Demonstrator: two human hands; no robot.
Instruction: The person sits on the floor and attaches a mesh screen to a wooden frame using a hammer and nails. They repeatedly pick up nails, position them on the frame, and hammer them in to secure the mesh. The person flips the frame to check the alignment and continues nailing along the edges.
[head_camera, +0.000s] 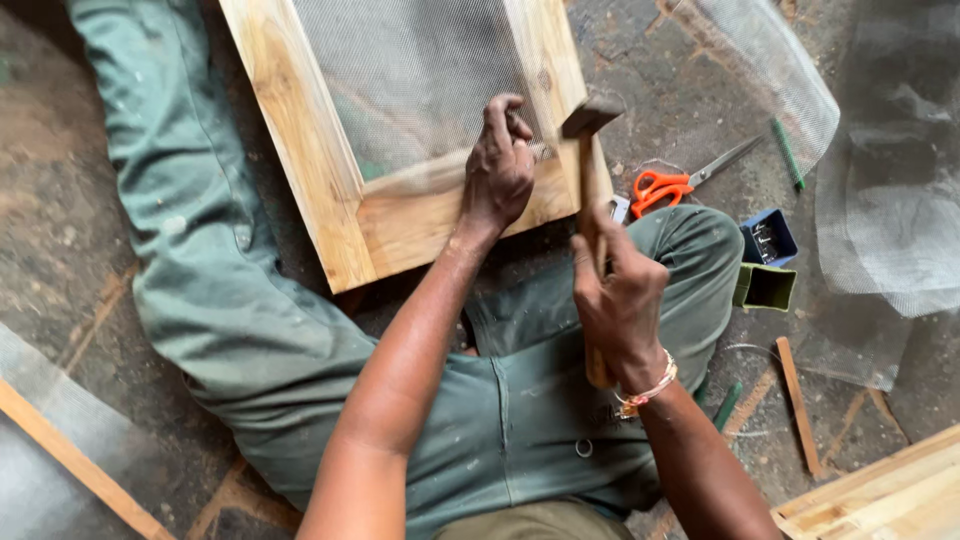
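Fingers (503, 120) beside hammer (590, 118), scissors (668, 184) nearby

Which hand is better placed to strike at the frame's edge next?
Right. The right hand grips the hammer, its head raised above the wooden frame, while the left hand pinches something small against the wood.

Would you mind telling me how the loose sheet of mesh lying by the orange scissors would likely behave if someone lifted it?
The loose mesh looks thin and see-through, so probably very light. Its curled edge suggests it would flop and sag rather than stay flat. Cut edges may snag.
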